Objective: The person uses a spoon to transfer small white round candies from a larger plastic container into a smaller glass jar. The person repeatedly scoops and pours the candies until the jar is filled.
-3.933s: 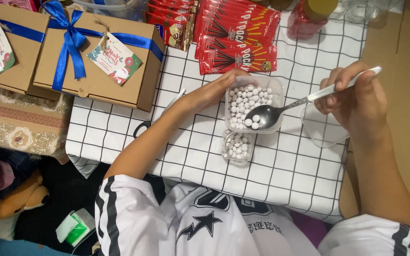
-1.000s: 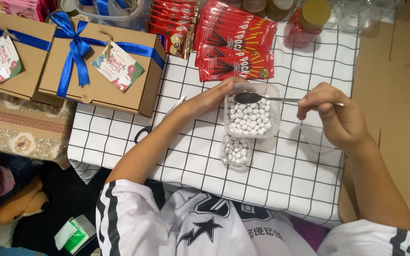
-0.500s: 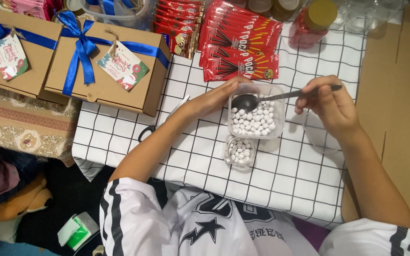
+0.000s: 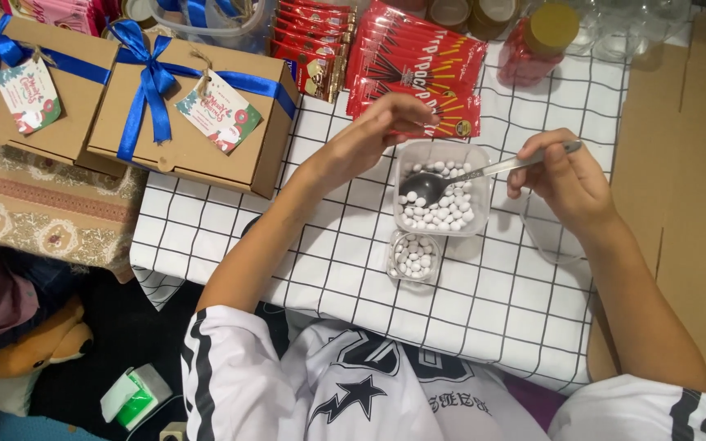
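Observation:
My right hand grips the handle of a metal spoon; its bowl dips into a clear square tub of small white round candies. My left hand rests on the tub's far left rim, steadying it. Just in front of the tub stands a small clear cup partly filled with the same white candies. Both sit on a white cloth with a black grid.
Two brown boxes with blue ribbons and tags lie at the left. Red snack packets and a red jar with a gold lid line the far edge. An empty clear container sits under my right wrist. Cardboard lies right.
The spoon has gone from held over the tub's far rim down into the candies. My right hand has tilted the handle lower. The left hand stays on the tub.

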